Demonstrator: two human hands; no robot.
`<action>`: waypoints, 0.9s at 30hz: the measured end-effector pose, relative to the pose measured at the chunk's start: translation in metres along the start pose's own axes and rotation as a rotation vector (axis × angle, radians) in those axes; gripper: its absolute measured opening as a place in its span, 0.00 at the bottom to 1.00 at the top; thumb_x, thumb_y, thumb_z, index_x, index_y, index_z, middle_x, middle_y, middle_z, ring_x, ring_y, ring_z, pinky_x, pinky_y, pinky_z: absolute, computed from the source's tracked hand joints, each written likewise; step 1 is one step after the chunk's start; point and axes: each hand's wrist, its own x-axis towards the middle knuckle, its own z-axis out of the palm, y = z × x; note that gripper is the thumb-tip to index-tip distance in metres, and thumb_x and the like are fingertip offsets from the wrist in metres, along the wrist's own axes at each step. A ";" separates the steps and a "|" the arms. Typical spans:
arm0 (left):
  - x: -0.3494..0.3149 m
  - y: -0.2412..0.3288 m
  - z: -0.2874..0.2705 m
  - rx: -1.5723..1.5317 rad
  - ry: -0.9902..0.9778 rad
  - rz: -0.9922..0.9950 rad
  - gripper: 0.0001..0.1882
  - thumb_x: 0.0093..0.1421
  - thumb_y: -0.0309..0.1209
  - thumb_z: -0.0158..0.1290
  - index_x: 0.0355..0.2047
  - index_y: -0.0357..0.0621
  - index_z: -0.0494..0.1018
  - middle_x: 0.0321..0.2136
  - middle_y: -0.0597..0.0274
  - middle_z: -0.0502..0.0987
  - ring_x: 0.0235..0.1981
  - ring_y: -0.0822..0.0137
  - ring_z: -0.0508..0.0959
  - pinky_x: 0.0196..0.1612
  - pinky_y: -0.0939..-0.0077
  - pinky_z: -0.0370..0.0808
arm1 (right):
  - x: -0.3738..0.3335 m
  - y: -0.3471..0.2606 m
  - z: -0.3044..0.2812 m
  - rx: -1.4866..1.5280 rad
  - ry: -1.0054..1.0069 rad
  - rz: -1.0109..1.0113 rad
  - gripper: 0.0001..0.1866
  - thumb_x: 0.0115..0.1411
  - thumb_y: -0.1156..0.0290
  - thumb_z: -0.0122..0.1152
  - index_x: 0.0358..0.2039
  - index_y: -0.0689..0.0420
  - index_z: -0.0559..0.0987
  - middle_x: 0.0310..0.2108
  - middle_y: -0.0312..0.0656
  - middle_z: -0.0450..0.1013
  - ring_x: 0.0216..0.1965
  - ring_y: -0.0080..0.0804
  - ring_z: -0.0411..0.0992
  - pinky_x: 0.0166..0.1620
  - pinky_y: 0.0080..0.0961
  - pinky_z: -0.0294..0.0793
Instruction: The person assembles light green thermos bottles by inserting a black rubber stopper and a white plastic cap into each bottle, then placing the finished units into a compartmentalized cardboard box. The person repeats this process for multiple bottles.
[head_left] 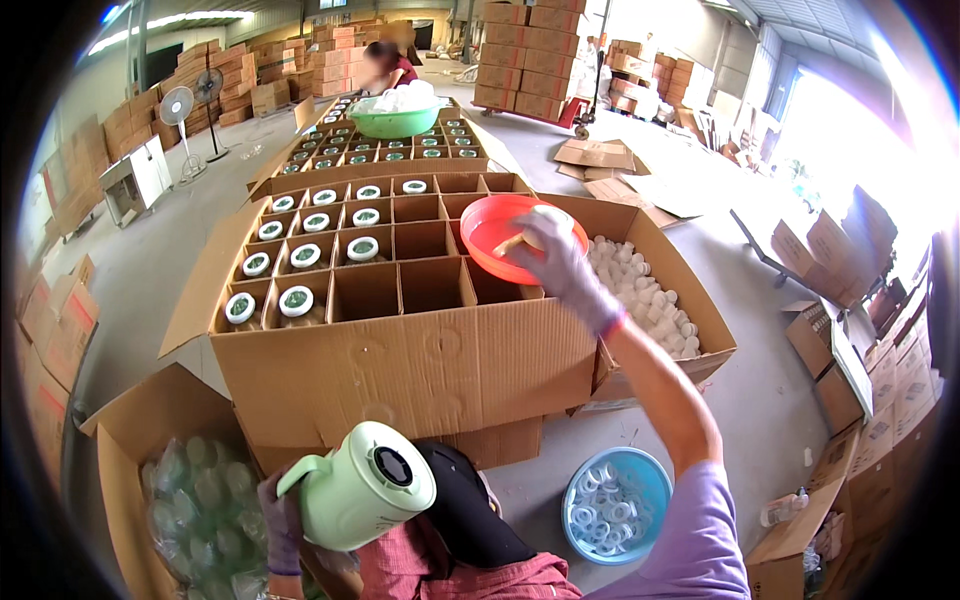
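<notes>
In my gloved left hand [280, 515] is a pale green vacuum jug [350, 500], tilted over my lap at its handle side. Its round top with a dark centre faces up and to the right. My gloved right hand [555, 262] reaches over a red plastic basin [478, 240], fingers closed at a tan piece. A whitish round thing shows beside that hand; its kind is unclear. The basin rests on a divided cardboard box [400, 375]. White-lidded jugs [297, 300] stand in several of its left compartments, while several near its right side hold none.
Right of the box, an open carton [710, 345] holds many small white parts. A blue tub [655, 490] of white rings stands on the floor. Bagged greenish items fill a carton [115, 470] at lower left. Farther off are a green basin [395, 125] and a person [400, 75].
</notes>
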 end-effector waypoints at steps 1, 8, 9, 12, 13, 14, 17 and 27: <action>0.002 -0.016 0.007 -0.003 0.008 0.013 0.14 0.64 0.31 0.53 0.41 0.30 0.79 0.36 0.56 0.82 0.37 0.69 0.80 0.43 0.74 0.77 | 0.015 0.054 -0.002 -0.244 0.069 0.063 0.24 0.53 0.60 0.66 0.49 0.57 0.77 0.46 0.52 0.74 0.48 0.52 0.72 0.51 0.45 0.73; 0.002 -0.043 0.010 -0.193 0.061 -0.215 0.13 0.66 0.31 0.51 0.33 0.33 0.81 0.31 0.58 0.83 0.31 0.71 0.79 0.36 0.75 0.75 | 0.056 0.121 0.020 -0.643 -0.520 0.742 0.35 0.51 0.46 0.62 0.59 0.43 0.70 0.61 0.52 0.63 0.62 0.57 0.62 0.57 0.55 0.68; 0.001 -0.052 0.007 -0.167 0.088 -0.204 0.13 0.66 0.32 0.51 0.33 0.33 0.81 0.31 0.59 0.83 0.31 0.71 0.79 0.35 0.74 0.75 | 0.059 0.116 0.023 -0.656 -0.533 0.700 0.35 0.50 0.48 0.63 0.59 0.43 0.71 0.60 0.51 0.64 0.62 0.57 0.62 0.56 0.55 0.69; 0.004 -0.084 -0.006 -0.097 0.145 -0.177 0.13 0.65 0.33 0.52 0.32 0.36 0.81 0.30 0.60 0.83 0.29 0.71 0.78 0.34 0.73 0.74 | 0.072 0.078 0.022 -0.659 -0.494 0.594 0.36 0.43 0.53 0.66 0.57 0.44 0.73 0.55 0.49 0.66 0.57 0.59 0.64 0.55 0.54 0.70; 0.007 -0.083 -0.004 -0.111 0.133 -0.186 0.14 0.66 0.33 0.51 0.32 0.36 0.81 0.30 0.60 0.83 0.28 0.71 0.78 0.33 0.72 0.74 | 0.073 0.080 0.025 -0.622 -0.437 0.503 0.37 0.43 0.52 0.67 0.57 0.44 0.72 0.54 0.50 0.66 0.57 0.59 0.65 0.55 0.53 0.71; 0.008 -0.079 -0.005 -0.187 0.089 -0.224 0.14 0.66 0.34 0.51 0.32 0.37 0.81 0.29 0.60 0.82 0.28 0.70 0.78 0.33 0.72 0.74 | 0.074 0.085 0.030 -0.583 -0.380 0.412 0.38 0.43 0.51 0.67 0.57 0.44 0.72 0.53 0.50 0.67 0.57 0.58 0.65 0.55 0.53 0.71; 0.014 -0.062 0.007 -0.270 0.000 -0.284 0.14 0.66 0.35 0.50 0.32 0.38 0.81 0.29 0.59 0.82 0.28 0.69 0.78 0.33 0.71 0.74 | 0.071 0.128 0.046 -0.386 -0.346 0.108 0.40 0.46 0.52 0.69 0.60 0.48 0.69 0.52 0.50 0.69 0.55 0.52 0.67 0.56 0.47 0.71; 0.005 -0.060 -0.006 -0.139 0.008 -0.247 0.14 0.65 0.34 0.49 0.33 0.39 0.81 0.28 0.58 0.82 0.28 0.69 0.79 0.33 0.72 0.74 | 0.053 0.131 0.005 -0.457 -0.836 0.461 0.19 0.48 0.60 0.64 0.40 0.54 0.80 0.31 0.50 0.78 0.38 0.48 0.78 0.43 0.44 0.77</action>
